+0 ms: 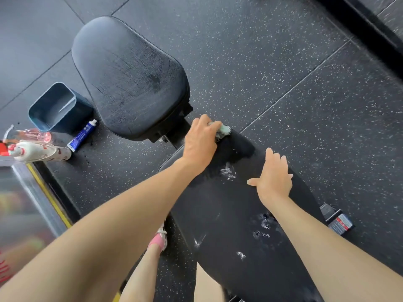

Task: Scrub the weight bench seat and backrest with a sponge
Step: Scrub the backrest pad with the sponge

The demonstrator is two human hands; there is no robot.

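The black padded seat of the weight bench lies ahead at upper left, with dull streaks on it. The long black backrest runs from the centre toward me, dotted with white foam spots. My left hand grips a pale green sponge and presses it on the far end of the backrest, near the gap to the seat. My right hand lies flat on the backrest with straight fingers, a little nearer to me and to the right.
A blue plastic bin, a blue-and-white tube, a white spray bottle and a pink clear bottle stand on the speckled rubber floor at left. A yellow-edged metal step runs along the left. The bench foot shows at right.
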